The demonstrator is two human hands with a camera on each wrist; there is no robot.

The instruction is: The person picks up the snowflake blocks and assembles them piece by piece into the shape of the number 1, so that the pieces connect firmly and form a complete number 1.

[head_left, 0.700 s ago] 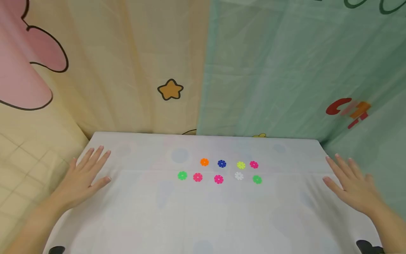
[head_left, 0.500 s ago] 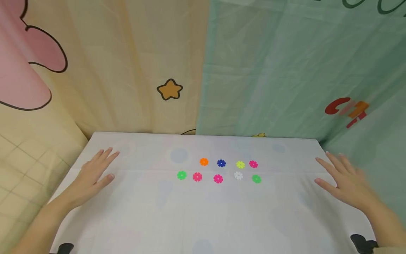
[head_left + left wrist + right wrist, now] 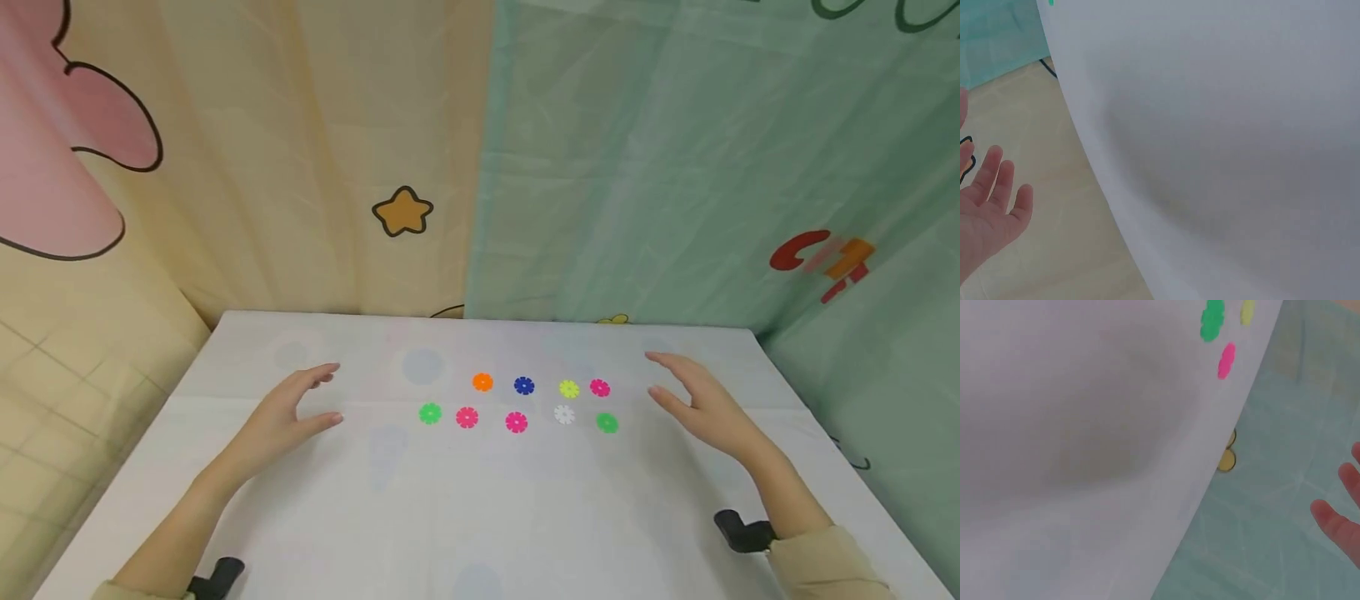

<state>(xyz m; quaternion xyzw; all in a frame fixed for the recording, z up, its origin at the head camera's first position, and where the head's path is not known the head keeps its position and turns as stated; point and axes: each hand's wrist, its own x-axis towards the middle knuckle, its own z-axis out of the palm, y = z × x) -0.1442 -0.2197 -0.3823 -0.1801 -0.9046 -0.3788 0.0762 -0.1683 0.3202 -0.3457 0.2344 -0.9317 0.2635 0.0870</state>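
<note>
Several small flower-shaped discs lie flat in two rows on the white table. The back row has an orange disc (image 3: 483, 382), a blue disc (image 3: 524, 385), a yellow disc (image 3: 569, 389) and a pink disc (image 3: 600, 387). In front are a green disc (image 3: 430, 413), two pink ones, a white disc (image 3: 564, 414) and another green disc (image 3: 607, 422). My left hand (image 3: 281, 417) hovers left of the rows, thumb and fingers apart, holding nothing. Across from it, my right hand (image 3: 705, 408) hovers right of the discs, also holding nothing. Both wrist views show loosely spread fingers.
A white cloth covers the table (image 3: 450, 517). Behind it hang a cream curtain (image 3: 300, 167) and a green curtain (image 3: 637, 167). A black wrist mount (image 3: 742, 531) sits below the right hand, another black mount (image 3: 217, 577) below the left.
Both hands have moved inward from the table's sides toward the discs, the left to the right and the right to the left. The discs stay where they were.
</note>
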